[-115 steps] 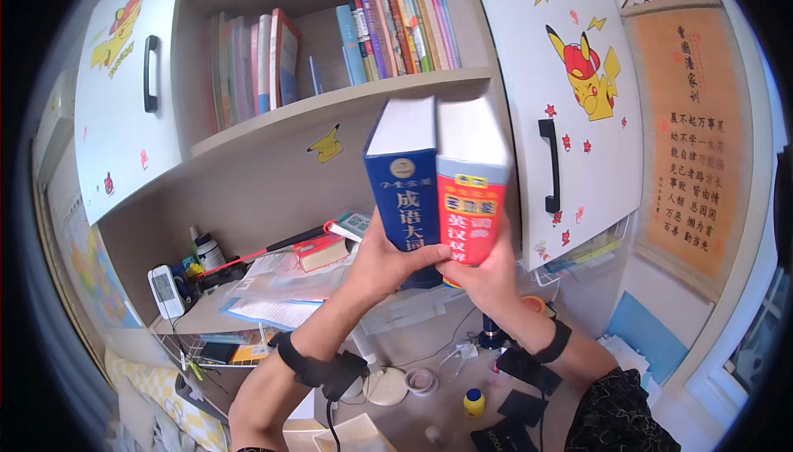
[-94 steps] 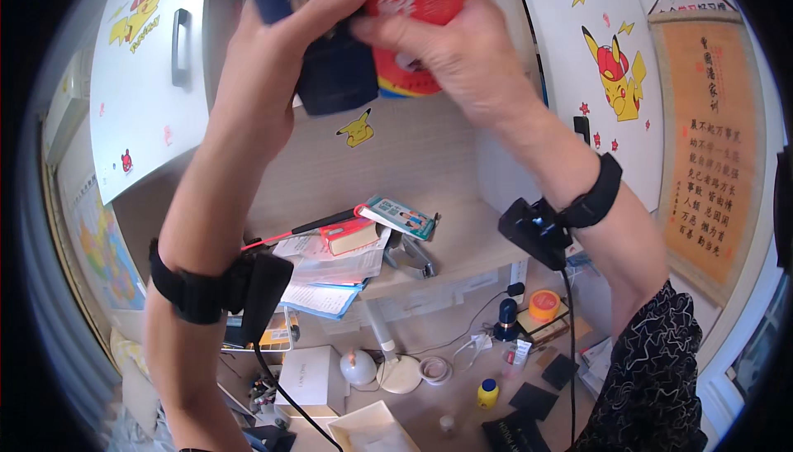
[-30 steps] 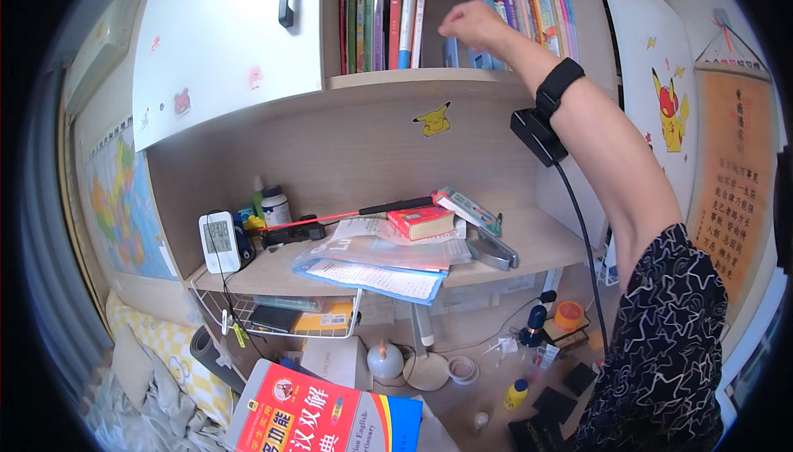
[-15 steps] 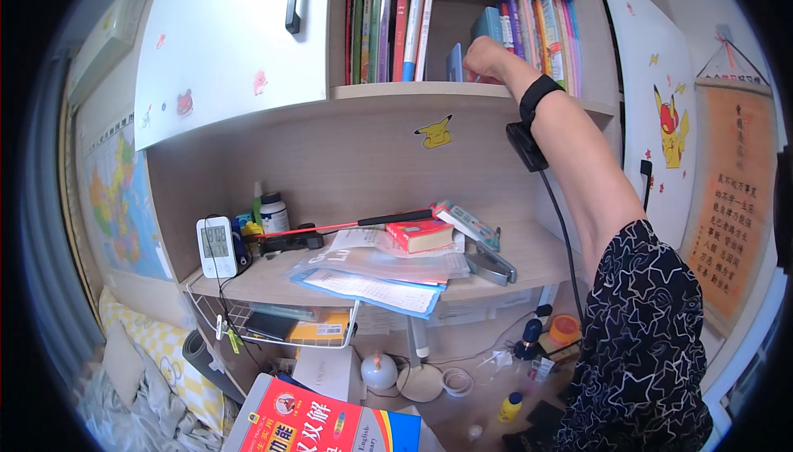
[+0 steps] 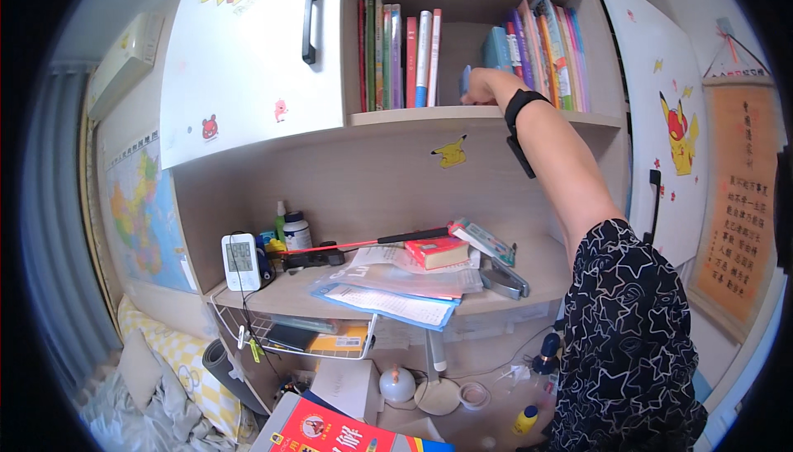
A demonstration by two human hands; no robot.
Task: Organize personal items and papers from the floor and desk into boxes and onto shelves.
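My right hand (image 5: 489,87) reaches up into the open shelf, its fingers bent round a thin blue upright piece (image 5: 466,80) that may be a bookend. Most of that piece is hidden behind the fingers. Just to the right of the hand, a blue book (image 5: 497,49) heads a row of coloured books (image 5: 545,51). Left of it, past a gap, stands another row of upright books (image 5: 400,59). My left hand is out of sight. A thick red dictionary (image 5: 330,431) shows at the lower edge, and what supports it is hidden.
Below the shelf (image 5: 487,115), the desk (image 5: 529,274) bears papers (image 5: 396,303), a red book (image 5: 436,252), a stapler (image 5: 504,278), and a white digital clock (image 5: 241,262). A white cabinet door (image 5: 256,72) with a black handle is at the left. A wire basket (image 5: 363,344) hangs under the desk.
The view has shifted, so the shelf and desk sit lower and further right. My right hand now covers more of the blue piece, which shows narrower. The dictionary has slipped lower in view.
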